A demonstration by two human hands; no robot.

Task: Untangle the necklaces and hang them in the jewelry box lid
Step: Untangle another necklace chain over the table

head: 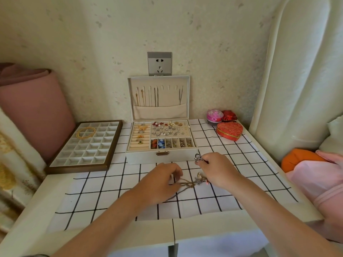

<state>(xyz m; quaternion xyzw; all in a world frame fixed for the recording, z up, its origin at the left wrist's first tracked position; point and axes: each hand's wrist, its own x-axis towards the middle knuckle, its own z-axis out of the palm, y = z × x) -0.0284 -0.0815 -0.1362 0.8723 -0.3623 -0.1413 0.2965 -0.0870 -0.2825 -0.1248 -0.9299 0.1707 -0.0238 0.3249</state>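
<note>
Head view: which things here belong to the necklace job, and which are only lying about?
Belong to the job: tangled necklaces, pinched by the left hand; silver ornament, pinched by the right hand; jewelry box lid with hung chains.
Only lying about: compartment tray holding a gold chain; heart-shaped box; pink round box; wall socket.

The left forearm (111,216) and right forearm (278,210) are bare along their whole visible length, from the lower edge to the wrists. The left hand (163,180) and right hand (217,169) are bare too. At the bottom left corner a thin dark band (39,255) crosses the left arm; whether it is a bracelet, hair tie or sleeve hem cannot be told.
</note>
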